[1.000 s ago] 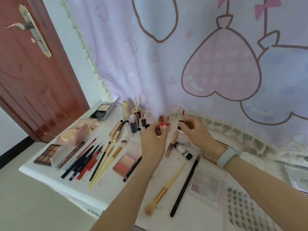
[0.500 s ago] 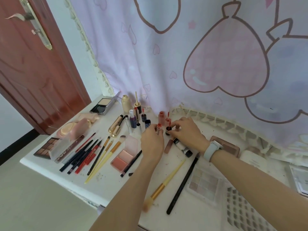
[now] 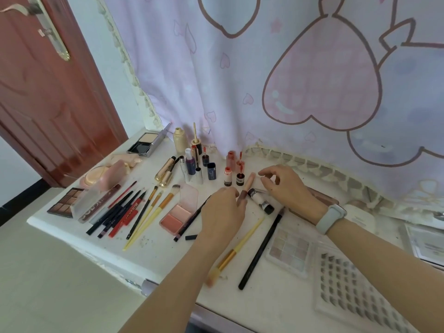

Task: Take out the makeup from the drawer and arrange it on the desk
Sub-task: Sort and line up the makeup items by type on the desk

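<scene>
Makeup lies spread over the white desk. Two small red lip tint bottles stand upright side by side, free of both hands. A pink lip gloss tube lies just in front of them, beside a white tube with a black cap. My left hand is low over the desk, its fingertips at the gloss tube's dark lower end, not closed around it. My right hand hovers to the right of the tubes with fingers apart and nothing in them.
Pencils and brushes lie in a row at left beside a blush compact. A yellow brush, a black pencil, an eyeshadow palette and a lash tray lie nearer me. A curtain hangs behind.
Both hands held the small red bottles near the curtain. The bottles now stand on the desk and both hands have drawn back toward me, empty.
</scene>
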Demonstrator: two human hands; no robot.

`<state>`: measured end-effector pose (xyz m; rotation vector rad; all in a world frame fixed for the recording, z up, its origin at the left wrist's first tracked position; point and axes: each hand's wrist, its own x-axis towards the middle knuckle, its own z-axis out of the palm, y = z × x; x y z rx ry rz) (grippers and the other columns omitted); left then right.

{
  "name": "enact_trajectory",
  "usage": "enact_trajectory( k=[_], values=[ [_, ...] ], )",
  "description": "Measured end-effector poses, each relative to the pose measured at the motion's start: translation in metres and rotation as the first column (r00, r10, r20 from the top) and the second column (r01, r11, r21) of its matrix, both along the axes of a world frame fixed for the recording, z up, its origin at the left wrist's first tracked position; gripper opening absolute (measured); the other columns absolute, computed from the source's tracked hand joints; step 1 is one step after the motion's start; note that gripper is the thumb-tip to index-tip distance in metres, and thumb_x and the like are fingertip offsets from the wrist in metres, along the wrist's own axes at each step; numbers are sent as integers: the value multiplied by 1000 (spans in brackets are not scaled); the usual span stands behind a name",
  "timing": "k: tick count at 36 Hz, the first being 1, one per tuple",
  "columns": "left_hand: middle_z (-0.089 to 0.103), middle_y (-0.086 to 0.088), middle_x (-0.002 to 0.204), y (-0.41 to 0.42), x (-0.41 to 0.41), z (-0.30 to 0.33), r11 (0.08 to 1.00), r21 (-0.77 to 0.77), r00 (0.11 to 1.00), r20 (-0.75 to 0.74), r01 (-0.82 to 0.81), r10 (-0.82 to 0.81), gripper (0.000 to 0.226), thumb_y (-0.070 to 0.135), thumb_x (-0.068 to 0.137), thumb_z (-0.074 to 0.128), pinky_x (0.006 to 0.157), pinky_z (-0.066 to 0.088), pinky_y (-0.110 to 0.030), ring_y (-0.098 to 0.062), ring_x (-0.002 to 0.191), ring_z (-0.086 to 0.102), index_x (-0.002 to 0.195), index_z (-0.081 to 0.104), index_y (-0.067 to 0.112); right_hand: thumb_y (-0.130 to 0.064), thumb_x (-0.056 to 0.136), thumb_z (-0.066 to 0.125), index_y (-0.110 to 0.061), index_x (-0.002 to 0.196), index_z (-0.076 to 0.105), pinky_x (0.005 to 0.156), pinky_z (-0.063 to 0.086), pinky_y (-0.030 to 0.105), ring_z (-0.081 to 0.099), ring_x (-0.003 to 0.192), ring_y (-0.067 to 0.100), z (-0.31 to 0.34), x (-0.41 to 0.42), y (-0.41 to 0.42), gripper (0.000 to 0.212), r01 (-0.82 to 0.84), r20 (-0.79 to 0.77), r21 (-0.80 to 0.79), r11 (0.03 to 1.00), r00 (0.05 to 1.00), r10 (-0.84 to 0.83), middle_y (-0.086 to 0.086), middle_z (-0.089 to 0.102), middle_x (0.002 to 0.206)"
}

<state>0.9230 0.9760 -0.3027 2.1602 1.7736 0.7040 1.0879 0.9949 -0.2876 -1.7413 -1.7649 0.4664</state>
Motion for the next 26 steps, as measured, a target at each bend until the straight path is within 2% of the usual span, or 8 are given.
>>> enact_trajectory(
  k=[5,8,11,14,16,20,23,26],
  values=[
    [56,-6,103,3,6,2,995,-85,984,-165,50,-64,24,30,92,52,67,39,-29,-23,89,55,103,58,10,-19,92,50,-18,107,65,78,39,28,50,85,14,7,1,-13,21,11,2,-4,1000,1000,-11,-6,58,95],
    [55,-8,99,3,8,4,996,-82,988,-154,20,-32,17,20,94,48,63,38,-27,-21,78,51,97,57,7,-17,92,51,-17,104,67,75,38,24,51,79,10,10,0,-18,20,28,-21,8,1000,999,-28,-5,59,96],
    [52,-8,97,0,5,7,997,-72,991,-131,-16,6,14,17,92,47,58,32,-26,-17,69,42,97,55,6,-13,91,51,-17,102,67,74,37,21,53,78,9,11,2,-22,20,76,-109,26,997,991,-73,-7,62,95],
    [51,-5,98,-7,-1,12,1000,-2,991,-135,-22,22,17,18,94,45,57,34,-24,-15,68,42,104,55,8,-12,92,49,-15,104,65,81,48,31,61,85,20,13,2,-24,20,142,-261,4,990,956,-136,-2,64,94],
    [51,-2,100,-13,-7,16,997,71,991,-130,-10,20,20,20,96,42,56,38,-24,-13,69,45,107,55,10,-13,92,47,-15,106,63,85,49,34,61,90,22,14,1,-25,21,172,-278,4,985,947,-164,0,63,97],
    [57,-2,95,-23,-21,29,966,256,998,20,44,-51,23,22,97,47,56,46,-28,-16,67,54,106,63,9,-17,94,45,-19,109,63,83,44,27,60,90,18,15,-1,-29,24,155,-216,-7,988,964,-153,-3,59,105],
    [61,-3,91,-27,-29,42,925,368,979,132,95,-153,20,20,94,55,58,48,-27,-15,66,55,106,67,9,-18,95,44,-16,111,64,84,45,28,59,87,15,19,-7,-31,26,152,-272,-52,987,949,-160,-3,63,107],
    [65,-3,88,-28,-32,50,872,480,932,264,97,-248,15,12,90,61,62,45,-17,-11,69,57,101,70,9,-16,96,44,-15,108,64,62,43,15,54,66,7,27,-15,-36,24,134,-401,-67,989,904,-149,-10,67,90]
  ],
)
